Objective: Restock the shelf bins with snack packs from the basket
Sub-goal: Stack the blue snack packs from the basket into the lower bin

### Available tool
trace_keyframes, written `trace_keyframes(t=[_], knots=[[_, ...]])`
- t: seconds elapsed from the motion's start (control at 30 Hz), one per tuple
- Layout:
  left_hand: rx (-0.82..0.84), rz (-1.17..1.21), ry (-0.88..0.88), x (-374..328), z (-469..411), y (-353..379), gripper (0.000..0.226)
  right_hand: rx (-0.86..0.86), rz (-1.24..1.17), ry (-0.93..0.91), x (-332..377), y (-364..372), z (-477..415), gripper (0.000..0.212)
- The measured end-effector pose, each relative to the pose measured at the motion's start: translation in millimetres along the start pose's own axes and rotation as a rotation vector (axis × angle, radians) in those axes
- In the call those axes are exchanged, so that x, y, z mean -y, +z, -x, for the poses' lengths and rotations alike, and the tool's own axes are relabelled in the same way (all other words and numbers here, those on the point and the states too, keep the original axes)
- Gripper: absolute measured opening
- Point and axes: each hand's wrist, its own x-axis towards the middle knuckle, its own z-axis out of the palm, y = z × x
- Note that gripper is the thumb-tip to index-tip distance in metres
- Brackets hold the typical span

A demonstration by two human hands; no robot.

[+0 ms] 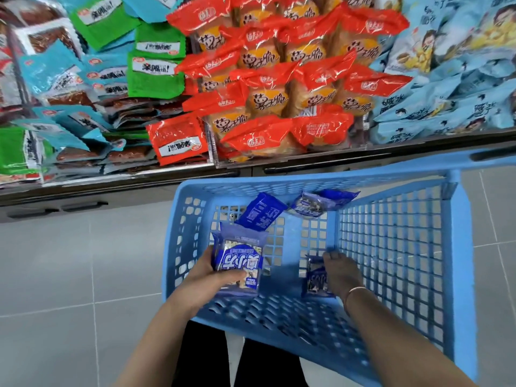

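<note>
While the left hand [206,280] grips one, the head view shows four blue snack packs, all inside one blue basket [458,247] on the floor below the shelf [307,159].

The held pack [238,263] is near the basket's left wall. Its long axis points away from the person, its face is up, and its print is upside down to the camera. It has white characters on a blue band over a clear window of pale pieces. The left fingers wrap it, thumb across the front.

The second pack [315,277] lies flat on the basket floor, also lengthwise. The right hand [342,272] rests on it; whether those fingers grip it I cannot tell.

The third pack [261,212] shows its dark printed back and is tilted. The fourth pack [321,203] lies crosswise at the far wall.

Red packs [279,96] fill the middle bin.
</note>
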Motion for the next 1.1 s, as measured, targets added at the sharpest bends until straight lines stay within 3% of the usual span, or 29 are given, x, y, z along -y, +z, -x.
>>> trace_keyframes(t=[0.17,0.37,0.47,0.53,0.6,0.67,0.8,0.97,1.1], knots=[[-0.09,0.044,-0.012,2,7,-5,0.046,-0.112,0.07,-0.063,3,9,-1,0.057],[-0.094,0.105,0.013,4,12,-8,0.048,-0.034,0.03,-0.048,5,2,-7,0.05],[-0.106,0.129,0.039,2,23,-9,0.052,0.006,-0.002,-0.063,2,-15,7,0.036],[-0.116,0.215,0.059,-1,41,-9,0.06,-0.063,-0.351,0.013,1,-34,26,0.037],[-0.115,0.349,0.072,-4,64,-9,0.064,-0.127,-0.949,0.112,5,-61,55,0.029],[-0.123,0.474,0.077,-8,90,-9,0.053,-0.097,-1.509,0.151,14,-86,88,0.02],[-0.196,0.52,0.107,-21,137,-14,0.039,-0.084,-1.862,-0.005,29,-124,141,0.035],[-0.418,0.113,0.174,-52,192,-35,0.066,-0.133,-1.791,-0.198,59,-168,195,0.02],[-0.575,-0.222,0.25,-69,227,-71,0.058,-0.281,-1.386,-0.415,79,-211,229,0.029]])
